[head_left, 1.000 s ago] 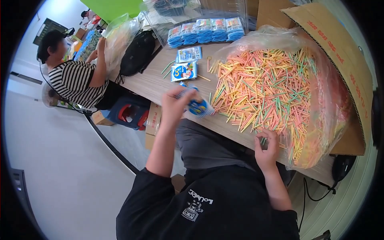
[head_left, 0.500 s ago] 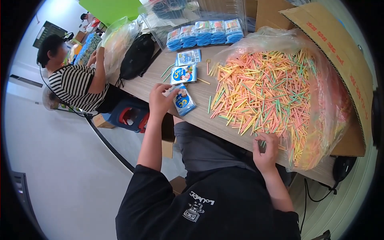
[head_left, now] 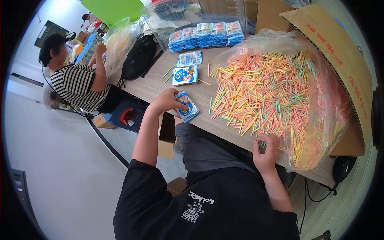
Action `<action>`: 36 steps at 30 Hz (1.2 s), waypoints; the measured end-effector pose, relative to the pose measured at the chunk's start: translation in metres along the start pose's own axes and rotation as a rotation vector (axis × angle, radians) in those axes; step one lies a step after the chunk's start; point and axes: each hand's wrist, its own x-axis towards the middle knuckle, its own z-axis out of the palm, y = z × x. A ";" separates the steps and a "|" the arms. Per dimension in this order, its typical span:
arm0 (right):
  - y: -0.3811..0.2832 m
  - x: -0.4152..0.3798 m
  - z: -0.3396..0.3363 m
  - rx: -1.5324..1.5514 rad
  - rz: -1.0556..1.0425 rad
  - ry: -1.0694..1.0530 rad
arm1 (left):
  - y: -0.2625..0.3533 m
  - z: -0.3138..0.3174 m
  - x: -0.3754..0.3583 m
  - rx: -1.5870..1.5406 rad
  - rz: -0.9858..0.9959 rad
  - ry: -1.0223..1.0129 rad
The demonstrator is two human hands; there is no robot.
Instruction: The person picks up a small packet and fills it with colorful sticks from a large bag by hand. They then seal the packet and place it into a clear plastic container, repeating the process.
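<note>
My left hand (head_left: 166,102) grips a small blue and white printed packet (head_left: 187,106) that lies on the wooden table (head_left: 152,86) near its front edge. My right hand (head_left: 266,150) is curled at the near edge of a big heap of pink, yellow, orange and green sticks (head_left: 268,90), pinching a few of them. The heap lies on a clear plastic bag (head_left: 332,116) spread over the table.
Two more printed packets (head_left: 185,75) lie further back, with a row of stacked blue packets (head_left: 206,34) behind. An open cardboard box (head_left: 340,60) stands at the right. A black bag (head_left: 138,56) sits at the left. A person in a striped shirt (head_left: 76,84) sits beyond.
My left hand has brought the packet down from in front of me onto the table near its edge. My right hand has stayed at the sticks, fingers closing.
</note>
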 end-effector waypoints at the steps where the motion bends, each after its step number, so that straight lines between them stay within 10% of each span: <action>1: 0.000 0.001 0.000 -0.004 -0.008 0.007 | 0.002 -0.001 0.001 0.034 -0.004 -0.027; 36: 0.000 -0.001 0.000 -0.019 -0.045 0.032 | 0.042 0.004 -0.044 0.187 0.473 0.268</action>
